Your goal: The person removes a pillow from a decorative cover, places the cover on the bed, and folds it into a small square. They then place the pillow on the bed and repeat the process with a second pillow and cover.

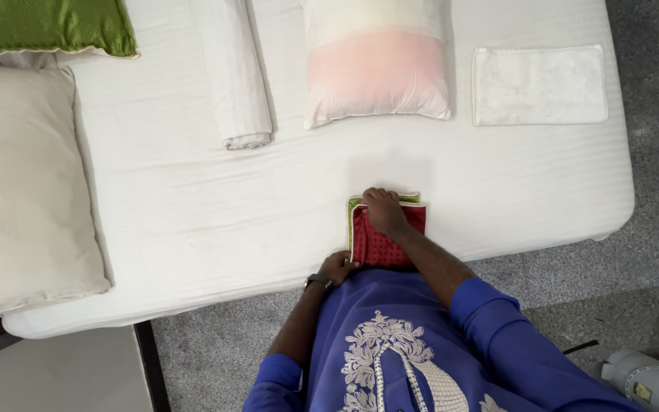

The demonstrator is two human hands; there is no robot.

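A bed (192, 221) covered with a white, faintly ribbed sheet fills the view, with grey carpet (650, 191) seen beyond its near edge. At that near edge a folded cloth (379, 248) is laid flat: red, dotted fabric with a green border showing along its far and left sides, folded into a small, nearly square packet. The right hand (383, 212) is pressed palm down on the far part of the packet, its fingers curled at the far edge, so no closed grip on the fabric is shown. The left hand (337, 267), a watch worn at its wrist, is set against the near left corner of the packet; whether anything is pinched there cannot be told. The cloth lies directly ahead of the body, under the right hand, which is the nearer one. Further off are seen a rolled white towel (234, 76), a pink-and-white pillow (375, 65), a flat white towel (539, 84), a beige cushion (20, 183) and a green satin cushion (43, 27).
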